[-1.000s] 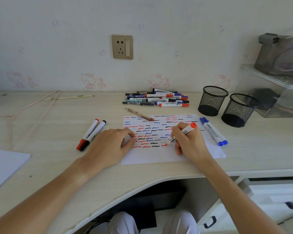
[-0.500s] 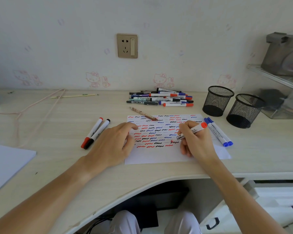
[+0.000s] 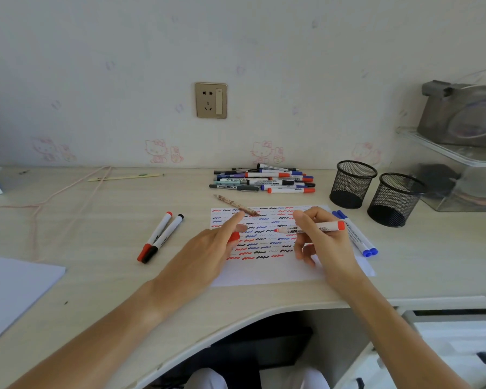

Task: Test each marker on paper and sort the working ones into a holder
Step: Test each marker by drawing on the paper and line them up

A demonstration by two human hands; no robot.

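Observation:
My right hand (image 3: 324, 245) grips an uncapped red marker (image 3: 323, 227) level above the paper (image 3: 267, 272), its tip pointing left. My left hand (image 3: 208, 251) hovers over the paper's left part and pinches the red cap (image 3: 234, 236), with the index finger stretched out. Rows of red, blue and black squiggles cover the sheet. A pile of several markers (image 3: 264, 181) lies at the back of the desk. Two black mesh holders (image 3: 352, 183) (image 3: 396, 199) stand at the right; I see no markers in them.
Two blue markers (image 3: 357, 238) lie at the paper's right edge. A red and a black marker (image 3: 160, 237) lie left of it. A pencil (image 3: 236, 204) rests on the sheet's top edge. A clear rack (image 3: 458, 161) stands far right, white sheets (image 3: 11, 287) lie far left.
My right hand lifted the red marker off the paper and turned it level, tip toward the left hand. My left hand rose from the sheet, and the red cap now shows.

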